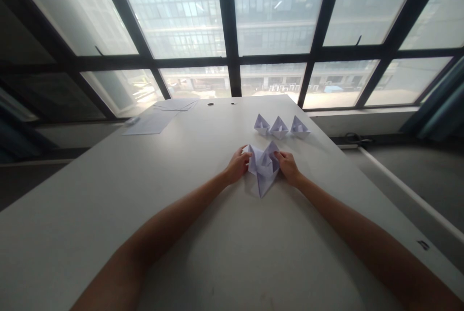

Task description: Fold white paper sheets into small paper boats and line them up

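A partly spread piece of folded white paper (264, 170) is held between my two hands over the table, with its lowest point toward me. My left hand (238, 165) grips its left edge, fingers behind and thumb in front. On the opposite side, my right hand (287, 166) pinches the right edge near an upright corner. Just beyond the hands stand three folded paper boats in a row: a left one (261, 125), a middle one (279, 128) and a right one (299, 127).
The white table (108, 195) stretches toward large dark-framed windows (228, 25). Flat white paper sheets (150, 122) lie at the far left. Two small holes, one a dark round hole (210, 104), sit near the far edge. A blue curtain (431, 103) hangs at right.
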Demonstrator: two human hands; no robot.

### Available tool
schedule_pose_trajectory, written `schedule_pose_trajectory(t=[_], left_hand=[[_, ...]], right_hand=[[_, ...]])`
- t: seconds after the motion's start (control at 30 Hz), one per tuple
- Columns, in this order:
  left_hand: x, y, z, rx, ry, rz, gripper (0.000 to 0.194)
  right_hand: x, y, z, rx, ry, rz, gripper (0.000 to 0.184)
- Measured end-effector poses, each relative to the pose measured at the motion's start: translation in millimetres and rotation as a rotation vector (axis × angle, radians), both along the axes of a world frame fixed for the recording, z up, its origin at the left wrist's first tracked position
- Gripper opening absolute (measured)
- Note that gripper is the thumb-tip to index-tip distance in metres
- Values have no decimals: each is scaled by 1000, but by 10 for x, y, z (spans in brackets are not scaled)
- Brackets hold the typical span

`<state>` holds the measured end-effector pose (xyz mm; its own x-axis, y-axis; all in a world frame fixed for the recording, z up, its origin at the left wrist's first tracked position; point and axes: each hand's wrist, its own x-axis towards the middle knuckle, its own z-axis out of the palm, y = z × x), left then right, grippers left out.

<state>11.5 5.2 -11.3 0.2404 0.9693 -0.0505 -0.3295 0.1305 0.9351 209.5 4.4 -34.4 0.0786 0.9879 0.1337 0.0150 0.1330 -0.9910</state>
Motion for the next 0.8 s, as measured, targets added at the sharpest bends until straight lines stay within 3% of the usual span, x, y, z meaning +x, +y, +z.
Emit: schedule_pose_trajectory(t=[0.1, 0.23, 0.33, 0.4, 0.47, 0.6, 0.8], left_hand=[[40, -62, -2, -8, -17, -72, 44], [64, -70, -34, -83, -17, -15, 41], [79, -58, -55, -83, -37, 27, 32], [89, -56, -57, -89, -35, 38, 27], [97, -63, -46, -107, -20, 61, 23], [108, -92, -7, -89, -41, 24, 23], [84, -109, -51, -113, 2, 27, 27]], right_hand=[[-9, 4, -9, 11, -61, -34, 39], [-31, -13, 18, 72, -131, -67, 28], [-21, -58, 76, 321, -312, -336, 34], [-4, -103, 124, 507, -486, -449, 24], [8, -150, 166, 627, -635, -448, 8], [-7, -208, 207, 651, -838, -360, 10], [-8, -167, 198, 511, -719, -251, 27]])
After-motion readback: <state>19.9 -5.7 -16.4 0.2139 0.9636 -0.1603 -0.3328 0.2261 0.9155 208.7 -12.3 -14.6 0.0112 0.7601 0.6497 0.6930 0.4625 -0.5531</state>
